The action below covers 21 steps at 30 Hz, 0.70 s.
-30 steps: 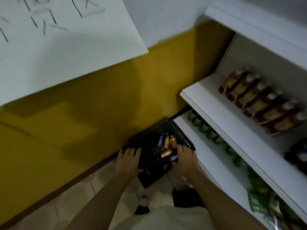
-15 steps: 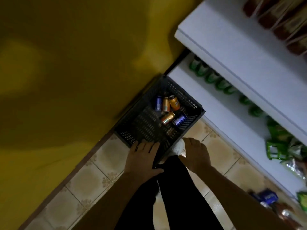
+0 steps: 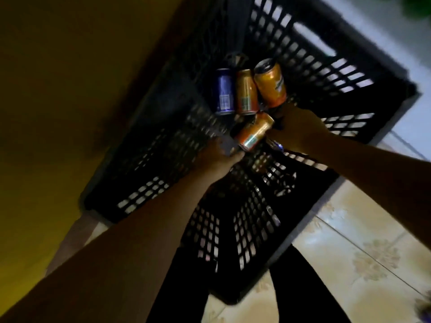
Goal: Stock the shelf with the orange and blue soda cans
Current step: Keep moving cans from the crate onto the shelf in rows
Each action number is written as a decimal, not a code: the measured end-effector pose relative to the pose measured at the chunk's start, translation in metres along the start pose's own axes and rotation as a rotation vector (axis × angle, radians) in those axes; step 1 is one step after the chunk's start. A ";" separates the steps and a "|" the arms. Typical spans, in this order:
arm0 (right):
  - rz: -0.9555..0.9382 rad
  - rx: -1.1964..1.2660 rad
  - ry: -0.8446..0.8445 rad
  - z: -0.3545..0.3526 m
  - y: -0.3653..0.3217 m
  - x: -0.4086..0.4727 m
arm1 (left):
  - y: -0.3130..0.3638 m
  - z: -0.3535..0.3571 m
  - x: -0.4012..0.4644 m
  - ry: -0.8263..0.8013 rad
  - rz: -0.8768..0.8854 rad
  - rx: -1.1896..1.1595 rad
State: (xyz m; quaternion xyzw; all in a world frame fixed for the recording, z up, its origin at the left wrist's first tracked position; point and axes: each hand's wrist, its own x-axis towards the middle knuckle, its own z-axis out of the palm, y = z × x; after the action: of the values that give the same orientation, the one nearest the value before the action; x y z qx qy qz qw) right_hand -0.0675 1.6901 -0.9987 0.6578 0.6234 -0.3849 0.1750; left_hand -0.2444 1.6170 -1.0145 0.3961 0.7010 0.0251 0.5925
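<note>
A black slatted crate [image 3: 345,73] stands on the floor by the yellow wall. Inside it, a blue can [image 3: 224,92] and two orange cans [image 3: 246,95] [image 3: 270,83] lean side by side. A third orange can [image 3: 254,132] lies on its side below them. My left hand [image 3: 219,157] is at that lying can's lower end, its fingertips touching it; blur hides the grip. My right hand [image 3: 300,129] is curled over a second blue can [image 3: 277,146], of which only the rim shows.
The white bottom shelf [image 3: 396,38] runs along the crate's far right side. Patterned floor tiles [image 3: 363,248] lie at the lower right. My dark trouser legs [image 3: 303,287] stand just below the crate.
Both hands have left the crate's near rim and reached down inside to the lying cans. The camera has dropped much closer to the crate.
</note>
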 end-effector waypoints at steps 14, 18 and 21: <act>0.161 0.412 0.232 0.054 0.003 0.054 | 0.011 0.036 0.054 0.040 -0.511 -1.245; 0.150 0.750 0.417 0.014 -0.029 -0.043 | 0.055 0.004 -0.024 0.151 -0.381 -1.281; 0.167 0.987 0.536 -0.038 -0.057 -0.117 | 0.105 -0.029 -0.104 0.249 -0.327 -1.301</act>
State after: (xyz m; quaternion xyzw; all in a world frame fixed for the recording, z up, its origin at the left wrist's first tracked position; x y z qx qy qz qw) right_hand -0.1027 1.6461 -0.8750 0.7835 0.3380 -0.4349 -0.2876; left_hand -0.2161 1.6405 -0.8686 -0.1574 0.6571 0.3971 0.6211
